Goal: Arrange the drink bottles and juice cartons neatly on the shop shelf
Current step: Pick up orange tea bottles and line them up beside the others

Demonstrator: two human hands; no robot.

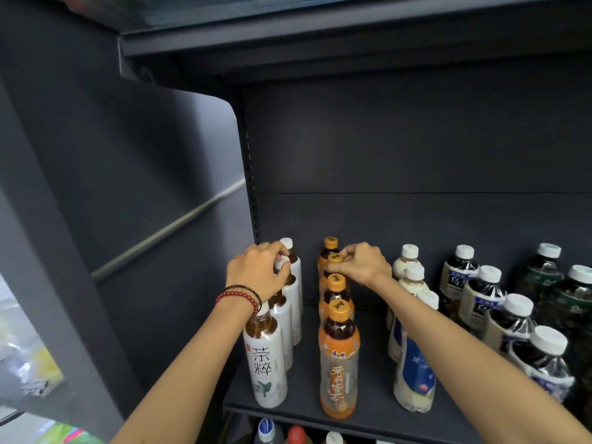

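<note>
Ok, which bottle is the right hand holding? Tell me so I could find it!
Look at the dark shelf and find the line of orange-capped bottles, the second line in from the left wall. Count from the back wall: it is the second orange bottle. It is the only orange one with the right hand pinching its cap.

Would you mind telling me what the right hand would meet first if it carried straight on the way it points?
Probably the rearmost orange-capped bottle, just behind the orange cap that the right hand pinches; depth is hard to judge.
</note>
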